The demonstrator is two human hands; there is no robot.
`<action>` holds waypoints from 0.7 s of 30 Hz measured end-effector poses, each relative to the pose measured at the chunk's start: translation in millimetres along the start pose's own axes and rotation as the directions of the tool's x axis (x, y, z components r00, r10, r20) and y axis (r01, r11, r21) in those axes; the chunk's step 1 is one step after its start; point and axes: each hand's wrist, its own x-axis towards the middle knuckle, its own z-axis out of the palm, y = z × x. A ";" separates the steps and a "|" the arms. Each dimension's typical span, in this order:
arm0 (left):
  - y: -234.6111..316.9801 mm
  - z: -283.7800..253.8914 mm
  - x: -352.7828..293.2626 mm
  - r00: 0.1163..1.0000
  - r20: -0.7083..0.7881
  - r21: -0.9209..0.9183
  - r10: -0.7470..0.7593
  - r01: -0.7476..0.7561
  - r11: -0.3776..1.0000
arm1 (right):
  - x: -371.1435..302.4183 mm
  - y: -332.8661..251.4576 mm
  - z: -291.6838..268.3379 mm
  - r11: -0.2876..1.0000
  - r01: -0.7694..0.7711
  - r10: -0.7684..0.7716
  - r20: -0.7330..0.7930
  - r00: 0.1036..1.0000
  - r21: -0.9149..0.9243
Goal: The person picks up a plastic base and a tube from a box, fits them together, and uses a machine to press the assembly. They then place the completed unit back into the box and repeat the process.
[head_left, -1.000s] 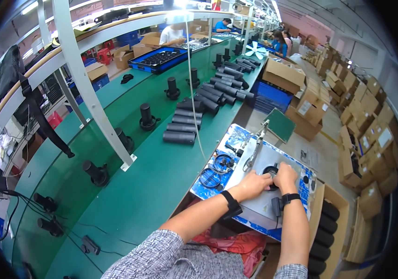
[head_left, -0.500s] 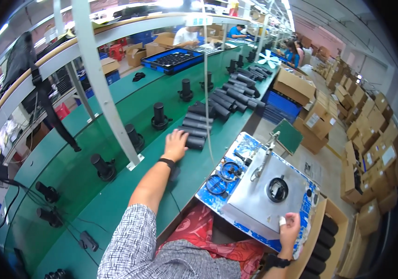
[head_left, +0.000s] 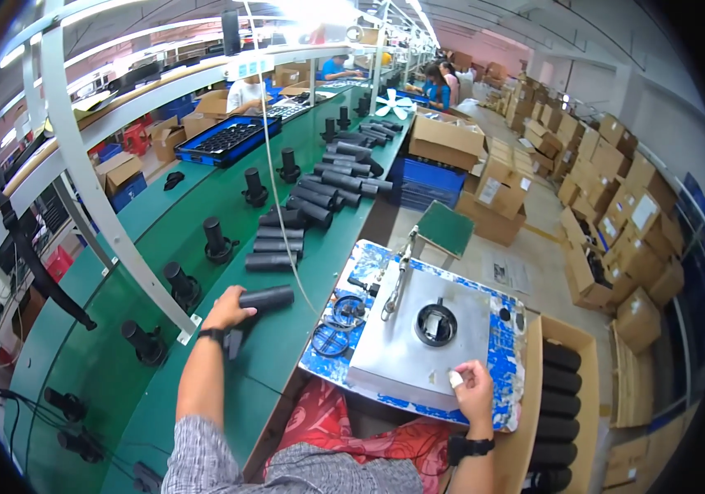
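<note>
My left hand [head_left: 226,309] is closed round the end of a black tube [head_left: 272,298] above the green bench [head_left: 278,350]. Behind it lie several similar black tubes [head_left: 274,245] in a slanting row. My right hand [head_left: 474,389] has its fingers curled together over the near right corner of a metal box [head_left: 394,354]; a white wrap covers a digit, and whatever the fingers may hold is hidden. Set into the box's top is a round black ring fixture [head_left: 436,323]. A metal toggle clamp [head_left: 399,288] stands at the box's left side.
Black flanged parts [head_left: 219,243] stand along the bench's recessed lane. Black spoked rings [head_left: 332,337] lie on the blue worn board [head_left: 505,362]. A carton [head_left: 587,346] of black tubes stands at right. A white post [head_left: 105,189] rises at left. Stacked cartons [head_left: 608,222] and co-workers are farther off.
My left hand has drawn a black tube toward me, away from the row. My right hand stays by the box corner. The view has turned to the right.
</note>
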 end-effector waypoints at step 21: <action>310.5 89.8 -153.8 0.874 -0.035 -0.612 0.485 -0.403 0.681 | 113.5 -50.7 7.8 0.889 0.246 -0.155 -0.252 0.955 0.385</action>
